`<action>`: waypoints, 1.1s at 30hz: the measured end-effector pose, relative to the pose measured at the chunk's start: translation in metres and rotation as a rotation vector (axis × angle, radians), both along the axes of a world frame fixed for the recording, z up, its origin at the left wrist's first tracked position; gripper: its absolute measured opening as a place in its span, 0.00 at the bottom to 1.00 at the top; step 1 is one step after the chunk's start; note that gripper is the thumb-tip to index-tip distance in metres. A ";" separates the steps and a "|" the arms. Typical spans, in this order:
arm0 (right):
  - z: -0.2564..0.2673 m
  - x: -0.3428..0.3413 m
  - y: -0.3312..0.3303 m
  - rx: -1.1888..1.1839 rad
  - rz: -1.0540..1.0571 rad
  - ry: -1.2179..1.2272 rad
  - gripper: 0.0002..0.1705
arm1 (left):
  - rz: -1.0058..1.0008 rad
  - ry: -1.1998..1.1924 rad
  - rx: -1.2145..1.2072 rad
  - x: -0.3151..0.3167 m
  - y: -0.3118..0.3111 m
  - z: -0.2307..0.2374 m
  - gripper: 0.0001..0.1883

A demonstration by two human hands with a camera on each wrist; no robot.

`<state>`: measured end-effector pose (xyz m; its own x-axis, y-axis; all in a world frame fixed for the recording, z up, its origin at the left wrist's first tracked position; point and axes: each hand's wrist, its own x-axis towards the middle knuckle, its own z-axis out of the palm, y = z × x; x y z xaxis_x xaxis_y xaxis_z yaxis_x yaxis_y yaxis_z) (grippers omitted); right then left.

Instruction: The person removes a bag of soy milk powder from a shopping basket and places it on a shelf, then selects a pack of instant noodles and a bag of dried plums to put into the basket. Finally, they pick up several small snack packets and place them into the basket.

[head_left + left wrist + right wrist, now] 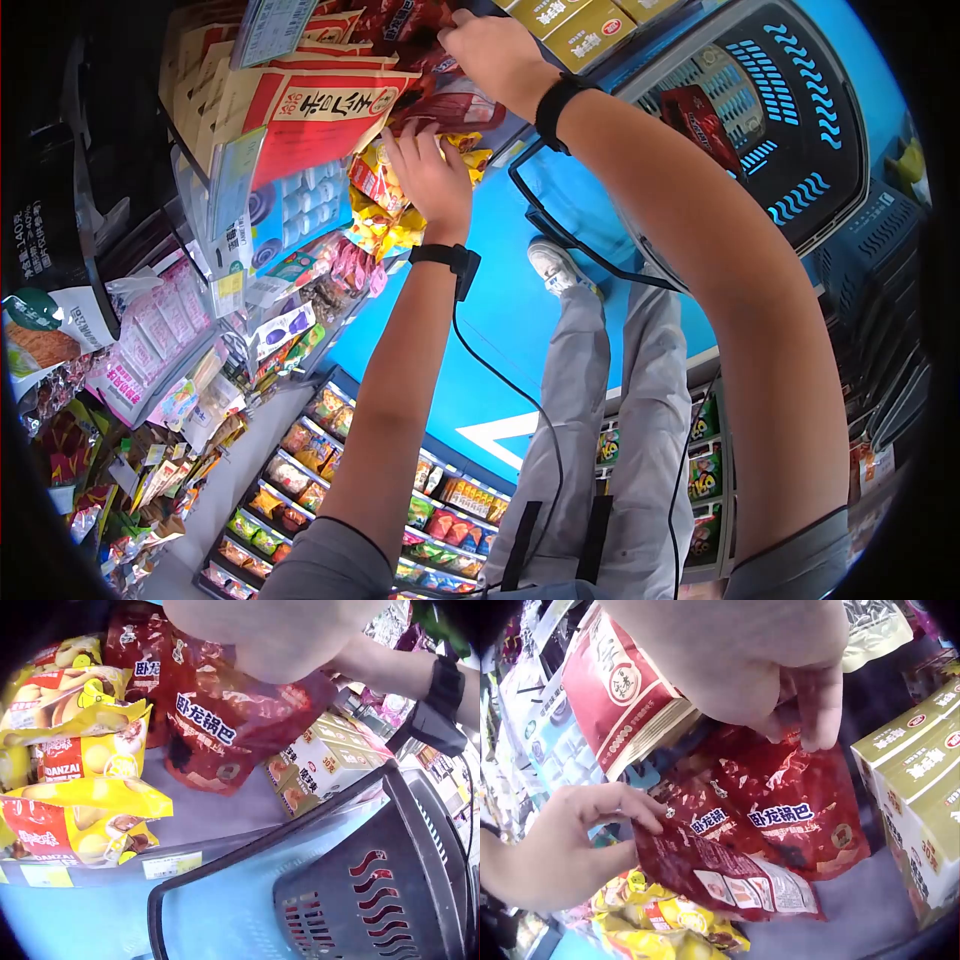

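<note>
In the right wrist view, my left hand point(577, 840) pinches the edge of a dark red bag point(727, 877) whose printed back faces up. My right hand point(757, 667) has its fingers bent over the top of another red bag point(802, 810), gripping its upper edge. More red packaging lies between the two. In the left wrist view, my left hand point(277, 634) covers the top of a red bag point(225, 731). The head view has my left hand point(430, 175) below and left of my right hand point(500, 60), both at the shelf; its fingertips are partly hidden among bags.
Yellow snack bags point(82, 817) lie beside the red ones, and gold-and-white boxes point(922, 780) stand on the other side. Red-and-tan packets point(310, 115) fill the neighbouring shelf part. A dark basket point(840, 60) holding a red bag point(700, 125) is beneath my right arm.
</note>
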<state>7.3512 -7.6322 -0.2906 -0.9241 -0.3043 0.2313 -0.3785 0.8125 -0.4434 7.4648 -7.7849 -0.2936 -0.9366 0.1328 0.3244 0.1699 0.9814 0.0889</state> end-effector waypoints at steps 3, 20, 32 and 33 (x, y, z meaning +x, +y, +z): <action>0.000 0.005 0.002 0.009 -0.023 -0.008 0.08 | 0.013 0.024 -0.016 0.004 0.007 0.003 0.08; 0.039 0.046 0.038 -0.095 0.145 0.074 0.07 | -0.028 -0.010 0.140 0.047 0.026 0.040 0.08; 0.138 0.072 0.063 -0.143 0.179 0.241 0.11 | 0.009 0.046 0.088 0.091 0.037 0.129 0.12; 0.150 0.076 0.067 -0.136 0.172 0.238 0.11 | 0.001 0.043 0.094 0.096 0.039 0.143 0.12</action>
